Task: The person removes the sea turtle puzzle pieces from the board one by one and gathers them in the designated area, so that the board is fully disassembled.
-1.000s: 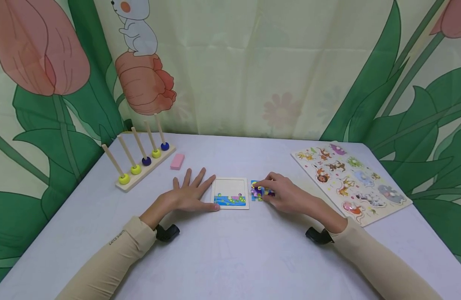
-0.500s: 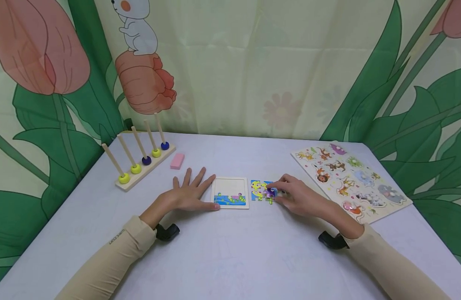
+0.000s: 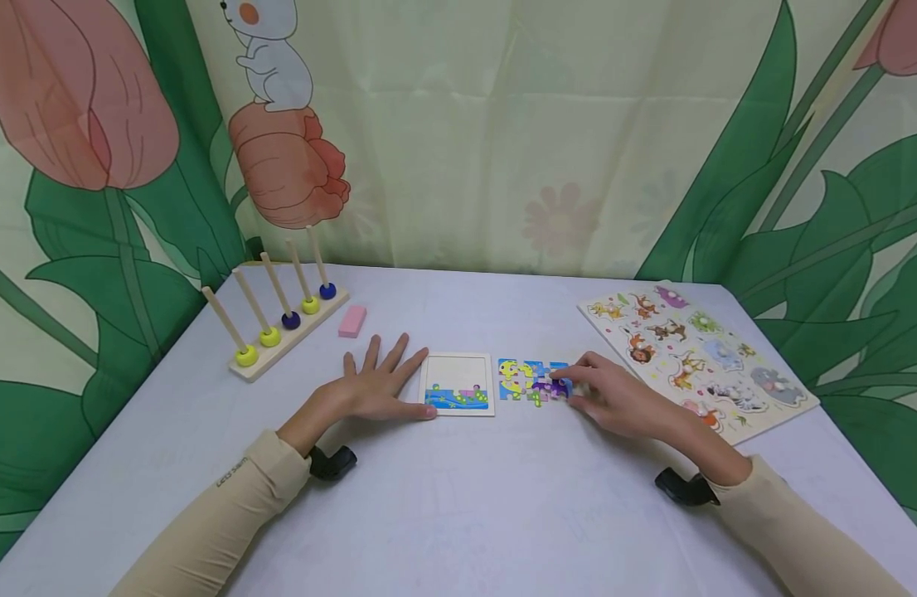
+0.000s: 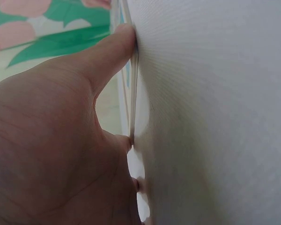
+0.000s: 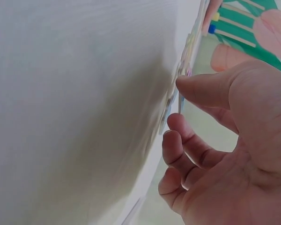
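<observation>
A square wooden puzzle tray (image 3: 457, 355) lies flat on the table, with joined blue and green puzzle pieces (image 3: 456, 400) along its near side. Fingers spread, my left hand (image 3: 380, 394) rests palm down at the tray's left edge; thumb and index fingertip touch its corners. To the right of the tray lie several loose puzzle pieces (image 3: 511, 379), yellow, blue and purple. Over their right end, my right hand (image 3: 615, 394) pinches a purple puzzle piece (image 3: 558, 387) between thumb and index finger. In the right wrist view that puzzle piece (image 5: 181, 103) shows edge-on, slightly tilted.
A wooden peg stand (image 3: 290, 336) with yellow and blue beads stands at the back left. Beside it lies a pink block (image 3: 352, 321). An animal puzzle board (image 3: 690, 356) lies at the right, close to my right forearm.
My right hand has moved right, away from the tray, with the purple piece between its fingers. More of the loose pieces now show, spread wider. The left hand has stayed in place.
</observation>
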The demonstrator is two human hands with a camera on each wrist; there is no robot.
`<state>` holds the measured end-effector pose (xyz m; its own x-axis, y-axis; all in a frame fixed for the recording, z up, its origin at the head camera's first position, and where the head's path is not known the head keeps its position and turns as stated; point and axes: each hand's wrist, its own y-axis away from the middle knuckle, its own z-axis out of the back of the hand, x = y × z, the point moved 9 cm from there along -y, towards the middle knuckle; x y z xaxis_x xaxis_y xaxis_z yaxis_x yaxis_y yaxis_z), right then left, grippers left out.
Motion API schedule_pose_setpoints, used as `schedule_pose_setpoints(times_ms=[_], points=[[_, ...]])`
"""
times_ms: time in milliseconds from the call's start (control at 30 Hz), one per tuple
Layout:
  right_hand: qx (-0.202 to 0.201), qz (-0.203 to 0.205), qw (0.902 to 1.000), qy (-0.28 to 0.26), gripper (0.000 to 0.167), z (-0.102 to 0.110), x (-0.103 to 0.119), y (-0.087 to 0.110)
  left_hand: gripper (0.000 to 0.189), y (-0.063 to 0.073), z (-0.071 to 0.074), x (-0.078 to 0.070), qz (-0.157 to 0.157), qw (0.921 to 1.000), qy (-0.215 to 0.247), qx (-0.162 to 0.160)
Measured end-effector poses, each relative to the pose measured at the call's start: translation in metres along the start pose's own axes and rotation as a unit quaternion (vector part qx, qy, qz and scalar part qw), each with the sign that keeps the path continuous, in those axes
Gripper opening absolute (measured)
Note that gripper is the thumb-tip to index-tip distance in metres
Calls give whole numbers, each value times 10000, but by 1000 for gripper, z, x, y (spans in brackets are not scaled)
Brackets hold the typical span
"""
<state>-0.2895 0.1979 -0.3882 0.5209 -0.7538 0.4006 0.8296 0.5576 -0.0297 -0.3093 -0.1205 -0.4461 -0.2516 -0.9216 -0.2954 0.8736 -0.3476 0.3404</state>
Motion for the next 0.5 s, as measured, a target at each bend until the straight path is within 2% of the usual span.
schedule_pose_setpoints(times_ms=[200,500], points=[[138,-174,9997,-50,41,-3,-7,2,111,0,-1,1,17,10000,18,5],[239,-167,9996,-30,40,-5,-10,3,112,3,2,-3,-36,10000,47,-69]])
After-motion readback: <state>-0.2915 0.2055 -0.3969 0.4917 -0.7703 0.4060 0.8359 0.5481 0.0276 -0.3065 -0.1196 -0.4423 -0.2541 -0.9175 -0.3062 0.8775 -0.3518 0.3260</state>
